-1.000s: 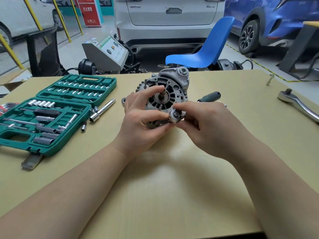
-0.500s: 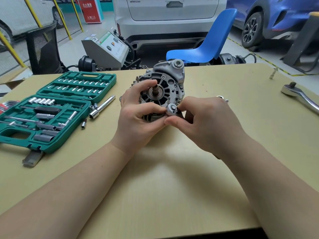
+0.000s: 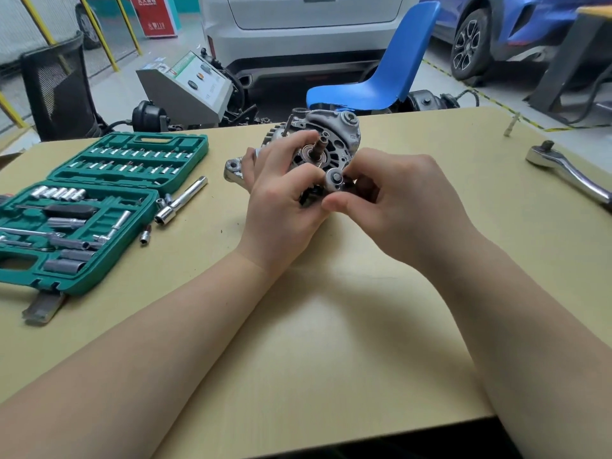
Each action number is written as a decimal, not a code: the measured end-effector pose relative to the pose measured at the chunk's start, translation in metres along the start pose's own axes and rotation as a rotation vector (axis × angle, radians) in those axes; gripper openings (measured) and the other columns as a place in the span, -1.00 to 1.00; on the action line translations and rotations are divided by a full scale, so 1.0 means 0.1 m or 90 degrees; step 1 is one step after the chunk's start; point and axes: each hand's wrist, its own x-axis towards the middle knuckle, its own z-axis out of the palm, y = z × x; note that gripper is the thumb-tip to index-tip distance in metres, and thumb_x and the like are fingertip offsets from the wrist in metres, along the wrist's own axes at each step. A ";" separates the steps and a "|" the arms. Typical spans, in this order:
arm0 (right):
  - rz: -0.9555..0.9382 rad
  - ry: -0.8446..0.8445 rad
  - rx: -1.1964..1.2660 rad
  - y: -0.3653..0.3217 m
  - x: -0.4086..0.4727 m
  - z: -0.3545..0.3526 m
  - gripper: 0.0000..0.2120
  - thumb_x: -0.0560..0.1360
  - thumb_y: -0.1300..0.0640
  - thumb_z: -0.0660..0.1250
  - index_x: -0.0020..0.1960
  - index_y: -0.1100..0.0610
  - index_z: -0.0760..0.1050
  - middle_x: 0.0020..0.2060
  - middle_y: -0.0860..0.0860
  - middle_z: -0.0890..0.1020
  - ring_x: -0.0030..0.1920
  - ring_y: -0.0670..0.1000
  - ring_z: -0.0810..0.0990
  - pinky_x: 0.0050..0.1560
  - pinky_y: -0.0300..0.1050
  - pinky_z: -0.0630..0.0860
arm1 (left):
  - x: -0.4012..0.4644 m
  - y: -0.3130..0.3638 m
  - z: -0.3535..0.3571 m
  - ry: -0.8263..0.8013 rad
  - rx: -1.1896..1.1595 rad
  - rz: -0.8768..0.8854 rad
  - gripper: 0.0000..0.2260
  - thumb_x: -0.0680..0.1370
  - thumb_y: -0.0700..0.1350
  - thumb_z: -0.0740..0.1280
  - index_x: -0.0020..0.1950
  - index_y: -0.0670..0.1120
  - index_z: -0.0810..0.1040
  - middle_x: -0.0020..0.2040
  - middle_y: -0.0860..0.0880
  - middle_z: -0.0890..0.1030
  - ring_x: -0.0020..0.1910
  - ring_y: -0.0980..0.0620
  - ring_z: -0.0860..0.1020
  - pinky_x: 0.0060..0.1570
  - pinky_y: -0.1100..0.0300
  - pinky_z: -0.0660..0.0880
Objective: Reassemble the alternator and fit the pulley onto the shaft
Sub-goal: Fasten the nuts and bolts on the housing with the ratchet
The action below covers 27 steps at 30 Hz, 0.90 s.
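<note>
The grey alternator (image 3: 334, 134) stands tilted on the beige table (image 3: 331, 342), its bare threaded shaft (image 3: 322, 144) pointing toward me. My left hand (image 3: 281, 197) grips the housing from the left, thumb across its front face. My right hand (image 3: 394, 200) pinches a lower mounting lug (image 3: 333, 179) of the housing between thumb and fingers, at the alternator's near right side. Another mounting ear (image 3: 233, 170) sticks out at the left. No pulley shows on the shaft; anything behind the hands is hidden.
An open green socket set (image 3: 99, 207) lies at the left, with a loose extension bar (image 3: 180, 200) and small sockets (image 3: 145, 235) beside it. A chrome ratchet handle (image 3: 569, 173) lies at the far right. A blue chair (image 3: 377, 74) stands behind the table.
Both hands have tipped the alternator so the shaft points more upward and toward me; the housing sits slightly further back and left. The screwdriver handle seen earlier behind it is hidden.
</note>
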 end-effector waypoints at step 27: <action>0.213 0.031 0.211 0.13 0.09 0.05 -0.77 0.48 -0.08 0.54 -0.13 0.07 0.62 -0.36 -0.02 0.64 -0.31 0.05 0.61 -0.25 0.11 0.59 | 0.25 -0.35 -0.08 -0.067 -0.021 0.049 -0.78 0.54 0.17 0.57 0.05 0.06 0.79 0.48 -0.03 0.51 0.44 -0.04 0.47 0.44 -0.29 0.28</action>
